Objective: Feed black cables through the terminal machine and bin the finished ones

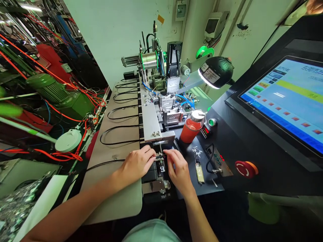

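We have both hands at the small metal clamp (160, 160) on the conveyor track. Left hand (137, 163) curled, fingertips pinching the end of a thin black cable (106, 163) that trails away behind the wrist across the table (121, 201). Right hand (178, 166) half closed, fingertips on the clamp from the other side; whether it grips anything we cannot tell. The cable looks light, limp and springy, its end small and probably delicate: best held close to the tip. An orange bottle (191, 127) stands just beyond the right hand.
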Demonstrator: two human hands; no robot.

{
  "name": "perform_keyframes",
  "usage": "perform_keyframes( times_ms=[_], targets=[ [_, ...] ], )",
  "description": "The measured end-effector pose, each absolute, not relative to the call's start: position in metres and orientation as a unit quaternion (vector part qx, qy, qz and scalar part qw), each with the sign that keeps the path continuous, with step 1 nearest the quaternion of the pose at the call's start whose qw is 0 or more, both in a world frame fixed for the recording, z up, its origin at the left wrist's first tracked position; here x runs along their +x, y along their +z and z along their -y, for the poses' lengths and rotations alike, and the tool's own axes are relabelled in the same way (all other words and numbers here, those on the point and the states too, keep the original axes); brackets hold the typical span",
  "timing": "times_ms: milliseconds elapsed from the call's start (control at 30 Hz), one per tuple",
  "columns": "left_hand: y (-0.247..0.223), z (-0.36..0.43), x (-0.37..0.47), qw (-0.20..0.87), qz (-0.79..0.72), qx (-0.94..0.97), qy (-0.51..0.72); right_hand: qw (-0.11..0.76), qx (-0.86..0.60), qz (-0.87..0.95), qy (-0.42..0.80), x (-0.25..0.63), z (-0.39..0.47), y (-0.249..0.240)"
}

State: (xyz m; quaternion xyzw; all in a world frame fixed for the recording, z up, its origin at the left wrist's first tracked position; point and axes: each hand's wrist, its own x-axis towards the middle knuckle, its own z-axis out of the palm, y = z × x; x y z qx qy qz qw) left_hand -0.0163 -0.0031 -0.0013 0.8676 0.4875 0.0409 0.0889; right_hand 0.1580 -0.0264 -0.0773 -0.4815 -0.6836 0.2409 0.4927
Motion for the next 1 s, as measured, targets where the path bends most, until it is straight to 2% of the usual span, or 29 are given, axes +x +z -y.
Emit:
perform_keyframes(
  times_ms=[200,333,433,733,1000],
  targets=[
    [-0.004,0.005,-0.013,0.053,-0.490,0.870,-0.008,0.524,-0.513,0.656,0.179,0.165,0.038,-0.076],
    [-0.003,0.006,-0.011,0.036,-0.487,0.872,-0.017,0.515,-0.505,0.662,0.204,0.170,0.043,-0.070],
    [-0.003,0.006,-0.011,0.030,-0.488,0.872,-0.018,0.498,-0.475,0.689,0.230,0.168,0.042,-0.069],
    [-0.005,0.006,-0.012,0.018,-0.484,0.874,-0.019,0.519,-0.484,0.668,0.224,0.162,0.042,-0.074],
    [-0.014,0.005,-0.012,0.010,-0.472,0.882,0.017,0.573,-0.528,0.605,0.162,0.177,0.061,-0.058]
  ],
)
